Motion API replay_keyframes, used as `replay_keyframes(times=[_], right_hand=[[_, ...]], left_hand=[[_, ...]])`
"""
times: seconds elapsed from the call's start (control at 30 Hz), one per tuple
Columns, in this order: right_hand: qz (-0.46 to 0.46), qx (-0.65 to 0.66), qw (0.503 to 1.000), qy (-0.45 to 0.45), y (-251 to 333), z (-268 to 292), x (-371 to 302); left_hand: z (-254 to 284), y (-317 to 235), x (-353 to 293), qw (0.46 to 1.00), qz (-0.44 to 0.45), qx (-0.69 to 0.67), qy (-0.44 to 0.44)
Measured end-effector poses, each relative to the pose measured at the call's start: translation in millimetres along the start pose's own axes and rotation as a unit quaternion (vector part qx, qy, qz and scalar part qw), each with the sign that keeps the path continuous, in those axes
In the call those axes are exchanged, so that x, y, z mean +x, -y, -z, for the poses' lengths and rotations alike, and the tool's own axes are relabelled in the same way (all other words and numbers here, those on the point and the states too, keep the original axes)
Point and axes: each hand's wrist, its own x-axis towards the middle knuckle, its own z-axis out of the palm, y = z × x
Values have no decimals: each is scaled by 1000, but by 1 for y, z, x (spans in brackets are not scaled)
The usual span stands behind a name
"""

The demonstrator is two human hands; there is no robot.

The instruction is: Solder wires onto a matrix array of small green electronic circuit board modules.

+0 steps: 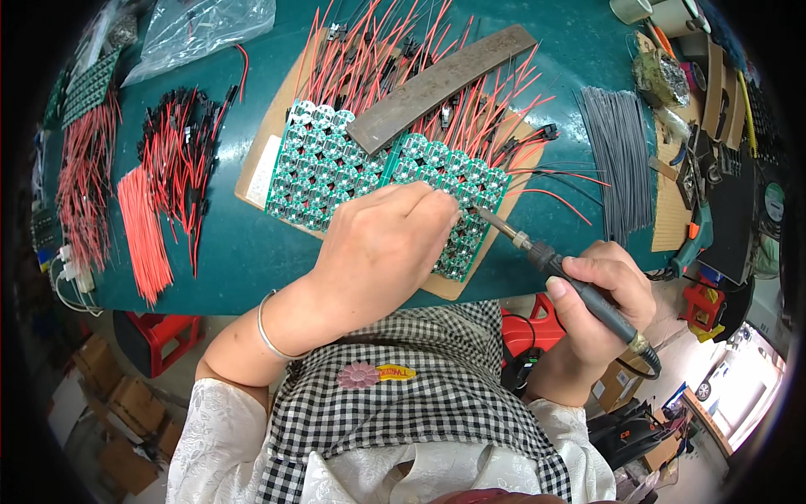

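Observation:
In my right hand (pixel 613 302) is a soldering iron (pixel 588 294), held like a pen, its tip at the right-hand green circuit board panel (pixel 460 256). My left hand (pixel 378 231) rests over that panel, close to the iron's tip. Its fingertips are pinched together, and whatever they hold is hidden. Beside it lies a second green panel (pixel 306 164) of small round boards. Both panels lie on a brown cardboard sheet (pixel 449 288). Red and black wires (pixel 395 50) with black connectors fan out beyond them, and a flat metal bar (pixel 441 88) lies across the wires.
On the green table's left are a red wire bundle (pixel 144 235), red-black connector leads (pixel 180 147) and more wired boards (pixel 88 97). A clear plastic bag (pixel 206 34) is at the back. Thin grey strands (pixel 617 160) lie right, near a green-handled tool (pixel 700 239). Below stands a red stool (pixel 164 340).

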Motion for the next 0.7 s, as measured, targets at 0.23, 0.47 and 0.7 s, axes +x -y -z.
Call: replay_keyframes(times=[0.23, 0.47, 0.7], right_hand=[[-5, 0, 1000, 6, 0, 1, 0], [-8, 3, 1000, 9, 4, 2, 6], [0, 84, 993, -81, -6, 12, -21]], left_hand=[[0, 0, 0, 1000, -1, 4, 6], [-1, -3, 1, 1000, 5, 2, 1], [18, -4, -8, 998, -23, -18, -47]])
